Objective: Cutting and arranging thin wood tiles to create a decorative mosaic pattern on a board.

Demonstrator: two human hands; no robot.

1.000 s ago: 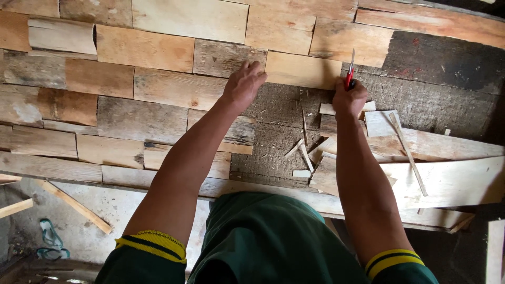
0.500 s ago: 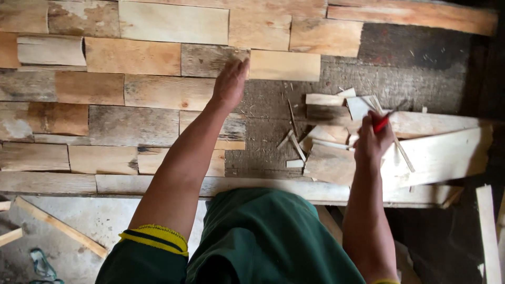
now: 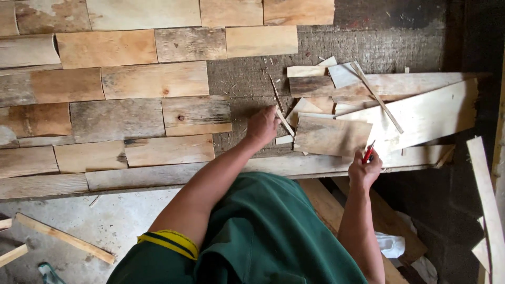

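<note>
My left hand (image 3: 261, 126) rests on the rough grey board surface beside thin wood slivers (image 3: 284, 122), fingers curled near them; whether it grips one I cannot tell. My right hand (image 3: 364, 169) is closed around a red-handled cutter (image 3: 369, 153), held at the near edge of a pile of wood offcuts. A flat weathered wood piece (image 3: 331, 135) lies between the two hands. Rows of rectangular wood tiles (image 3: 155, 80) cover the board to the left.
Long pale offcuts (image 3: 421, 113) are piled at the right. A bare dark patch of board (image 3: 379, 50) lies above them. Loose planks (image 3: 486, 200) lean at far right. Concrete floor with wood strips (image 3: 63, 237) lies at lower left, and white cloth (image 3: 390, 244) below the bench.
My left hand came down from the pale tile in the upper row to the slivers. My right hand with the cutter dropped from that tile's edge to the near side of the offcut pile.
</note>
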